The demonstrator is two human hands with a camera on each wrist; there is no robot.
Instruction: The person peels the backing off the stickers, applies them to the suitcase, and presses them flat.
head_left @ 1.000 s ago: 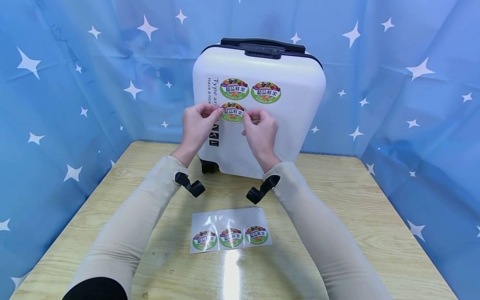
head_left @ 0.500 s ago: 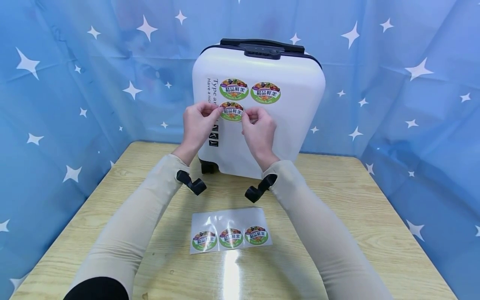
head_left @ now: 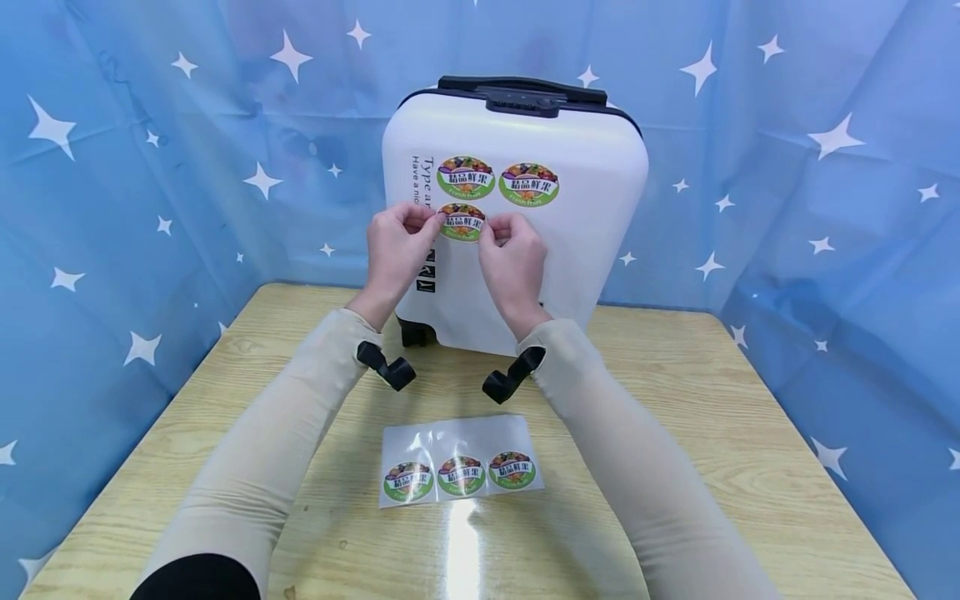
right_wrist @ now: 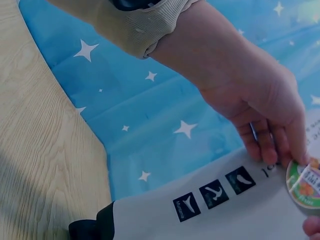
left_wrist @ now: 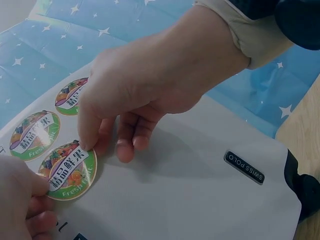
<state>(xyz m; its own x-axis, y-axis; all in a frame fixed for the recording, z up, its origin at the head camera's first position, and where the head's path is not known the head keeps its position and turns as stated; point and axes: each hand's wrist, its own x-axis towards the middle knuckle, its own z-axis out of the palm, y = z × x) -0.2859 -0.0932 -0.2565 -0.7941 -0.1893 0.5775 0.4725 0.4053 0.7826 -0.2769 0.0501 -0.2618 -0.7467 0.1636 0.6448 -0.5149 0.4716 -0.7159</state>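
An oval fruit sticker [head_left: 462, 223] with a green lower band lies close over the front of the white suitcase [head_left: 577, 250], below two matching stickers on it. My left hand [head_left: 396, 250] pinches its left edge between thumb and finger. At the opposite edge, the thumb and finger of my right hand [head_left: 516, 262] pinch the sticker. The left wrist view shows the right hand [left_wrist: 135, 82] large, its thumb at the rim of the sticker [left_wrist: 70, 172]. In the right wrist view, the left hand [right_wrist: 255, 90] holds the sticker [right_wrist: 302, 182], partly cut off by the frame.
A backing sheet [head_left: 457, 433] with three more stickers lies on the wooden table [head_left: 637, 400] between the forearms. The suitcase stands upright at the back, before a blue starry curtain [head_left: 750, 208]. A small SWISS POLO badge [left_wrist: 244, 167] sits low on its face.
My right hand has shifted slightly left and its wrist has turned a little. Both hands stay on the sticker's edges, and the backing sheet has not moved.
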